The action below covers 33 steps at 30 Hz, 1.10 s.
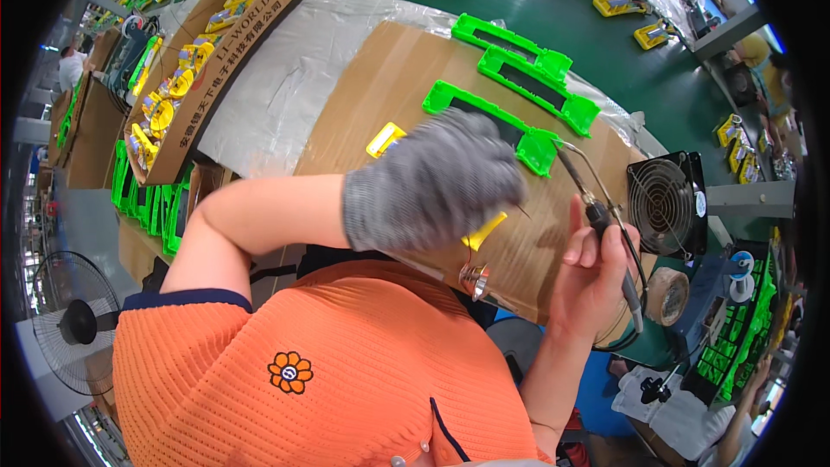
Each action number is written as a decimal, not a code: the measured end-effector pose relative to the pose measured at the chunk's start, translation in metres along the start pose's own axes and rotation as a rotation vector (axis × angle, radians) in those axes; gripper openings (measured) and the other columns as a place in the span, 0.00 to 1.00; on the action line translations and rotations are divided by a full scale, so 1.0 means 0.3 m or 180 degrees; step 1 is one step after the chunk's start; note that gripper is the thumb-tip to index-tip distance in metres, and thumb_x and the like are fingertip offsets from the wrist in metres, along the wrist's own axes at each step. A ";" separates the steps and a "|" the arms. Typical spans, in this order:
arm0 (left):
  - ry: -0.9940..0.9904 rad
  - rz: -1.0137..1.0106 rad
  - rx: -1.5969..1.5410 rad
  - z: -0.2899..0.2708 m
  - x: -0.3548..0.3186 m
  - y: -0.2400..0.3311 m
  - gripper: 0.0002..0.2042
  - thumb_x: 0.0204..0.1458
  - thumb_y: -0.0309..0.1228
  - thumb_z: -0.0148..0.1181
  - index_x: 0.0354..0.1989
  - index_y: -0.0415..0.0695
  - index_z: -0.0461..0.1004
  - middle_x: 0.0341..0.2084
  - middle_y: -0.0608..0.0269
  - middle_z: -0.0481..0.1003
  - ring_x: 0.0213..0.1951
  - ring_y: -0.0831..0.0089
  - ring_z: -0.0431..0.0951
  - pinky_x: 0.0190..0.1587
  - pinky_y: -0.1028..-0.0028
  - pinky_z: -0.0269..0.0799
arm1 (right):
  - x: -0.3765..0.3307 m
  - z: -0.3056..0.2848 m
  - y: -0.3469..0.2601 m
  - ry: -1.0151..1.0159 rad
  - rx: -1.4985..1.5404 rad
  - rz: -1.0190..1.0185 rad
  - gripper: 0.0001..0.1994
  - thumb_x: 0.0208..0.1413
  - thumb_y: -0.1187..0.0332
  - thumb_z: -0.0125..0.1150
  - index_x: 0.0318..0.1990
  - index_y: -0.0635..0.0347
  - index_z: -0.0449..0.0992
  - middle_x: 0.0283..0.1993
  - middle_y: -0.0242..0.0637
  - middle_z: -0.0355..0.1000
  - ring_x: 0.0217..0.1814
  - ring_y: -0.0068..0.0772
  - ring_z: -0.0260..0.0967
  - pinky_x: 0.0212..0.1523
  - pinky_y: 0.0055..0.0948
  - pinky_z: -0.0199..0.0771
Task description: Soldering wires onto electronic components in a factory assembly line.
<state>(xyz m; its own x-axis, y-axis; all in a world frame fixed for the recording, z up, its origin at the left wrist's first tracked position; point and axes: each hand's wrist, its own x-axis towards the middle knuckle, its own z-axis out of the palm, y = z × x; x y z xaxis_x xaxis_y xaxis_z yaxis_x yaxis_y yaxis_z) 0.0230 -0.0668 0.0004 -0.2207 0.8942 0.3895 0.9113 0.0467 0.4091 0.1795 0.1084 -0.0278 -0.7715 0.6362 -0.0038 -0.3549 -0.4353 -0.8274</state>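
**Factory bench, cardboard-covered, soldering in hand**

Green work table (519, 9) runs across the top of the view, lined with yellow parts (618, 5) and green frames along its far edge. On it lies a grey plastic sheet (285, 78) and, overlapping that, a big cardboard sheet (380, 95) that serves as the work surface. Three green frames (527, 73) lie on the cardboard, near its far right edge, just beside each other. A small yellow part (385, 139) sits on the cardboard just left of the gloved hand. Open carton (207, 78) at upper left is full of yellow parts. More green frames stand stacked below it at the left edge. Black fan (664, 206) stands at the right end of the cardboard; tape roll (667, 296) just below it. Floor fan (73, 322) at lower left. Other benches and people at the rim, blurred.

Left hand (437, 182), grey knit glove, hovers over the cardboard, fingers curled together on a yellow piece (484, 231) that pokes out below the glove. Right hand (592, 281), bare, fingers clamped around a soldering iron (605, 233); tip points up-left toward the glove, cord loops down past the wrist. Orange shirt (346, 372) fills the bottom.
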 end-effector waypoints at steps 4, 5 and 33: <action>0.0759 -0.0863 -0.0006 -0.031 -0.091 -0.095 0.06 0.45 0.26 0.64 0.32 0.46 0.76 0.38 0.57 0.74 0.45 0.62 0.75 0.49 0.66 0.72 | 0.063 0.046 0.046 -0.0144 -0.0070 0.0258 0.04 0.62 0.73 0.54 0.39 0.59 0.65 0.27 0.35 0.66 0.24 0.23 0.62 0.41 0.31 0.76; 0.0828 -0.1266 -0.0218 -0.030 -0.102 -0.112 0.05 0.45 0.25 0.64 0.31 0.44 0.76 0.39 0.55 0.74 0.46 0.62 0.75 0.50 0.66 0.72 | 0.080 0.057 0.062 -0.0142 -0.0094 0.0275 0.04 0.62 0.73 0.54 0.39 0.59 0.65 0.28 0.35 0.66 0.25 0.23 0.63 0.37 0.29 0.76; -0.2241 -0.0382 0.0344 -0.017 0.124 -0.185 0.06 0.46 0.32 0.60 0.30 0.49 0.81 0.28 0.58 0.76 0.34 0.57 0.79 0.38 0.61 0.76 | -0.018 -0.004 -0.018 -0.0186 -0.1196 0.1060 0.07 0.56 0.79 0.56 0.38 0.65 0.63 0.24 0.37 0.68 0.22 0.25 0.67 0.30 0.32 0.79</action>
<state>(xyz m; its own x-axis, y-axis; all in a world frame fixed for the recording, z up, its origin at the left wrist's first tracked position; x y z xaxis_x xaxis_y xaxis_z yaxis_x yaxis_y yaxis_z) -0.0377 -0.0385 -0.0037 -0.0782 0.9532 -0.2921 0.9322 0.1738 0.3174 0.1863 0.1080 -0.0241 -0.8426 0.4605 -0.2794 0.1218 -0.3424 -0.9316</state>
